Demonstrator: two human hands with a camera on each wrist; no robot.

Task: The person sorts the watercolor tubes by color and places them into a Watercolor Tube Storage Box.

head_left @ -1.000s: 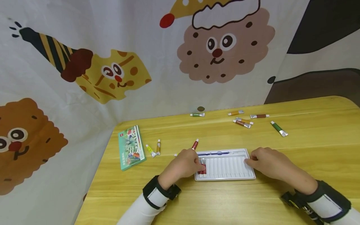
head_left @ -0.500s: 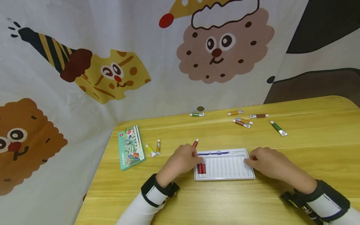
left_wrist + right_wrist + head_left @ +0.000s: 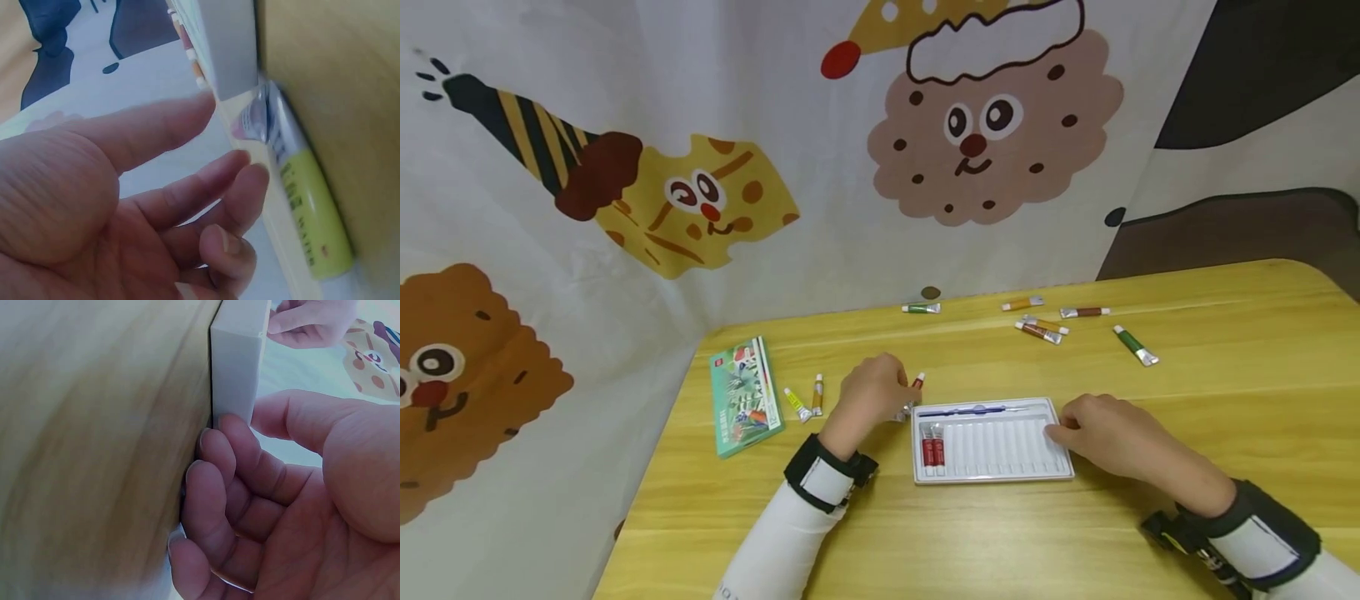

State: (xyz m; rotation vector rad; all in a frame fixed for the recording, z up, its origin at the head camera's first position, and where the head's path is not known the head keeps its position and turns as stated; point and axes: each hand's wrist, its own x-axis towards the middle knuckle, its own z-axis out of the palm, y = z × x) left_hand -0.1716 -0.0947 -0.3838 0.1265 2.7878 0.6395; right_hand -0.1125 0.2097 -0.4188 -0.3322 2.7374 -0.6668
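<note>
Since the earlier frame my left hand [image 3: 872,392] has drawn back from the left end of the white tray [image 3: 992,450] to a spot just past its far left corner, while my right hand [image 3: 1112,433] has stayed at the tray's right edge. The fingers [image 3: 247,194] of my left hand are loosely bent with the thumb apart from them, and I see nothing pinched there; a yellow-green tube [image 3: 315,212] lies just beside them, and a red tube [image 3: 918,382] lies close by, partly hidden. With my right hand I pinch the tray's rim, which I take to be steadying it on the table [image 3: 985,533]. I judge the packing to be in its early part: two red tubes [image 3: 928,452] lie side by side in the leftmost slots, the brush [image 3: 973,411] sits in the long groove, and the slots to the right are bare. Left to gather, besides the two by my hand, are a yellow tube [image 3: 797,405] and a golden tube [image 3: 817,396] near the box [image 3: 745,396], and along the back a green tube [image 3: 921,308], two orange tubes [image 3: 1021,304], two brown tubes [image 3: 1085,312] and another green one [image 3: 1133,344].
</note>
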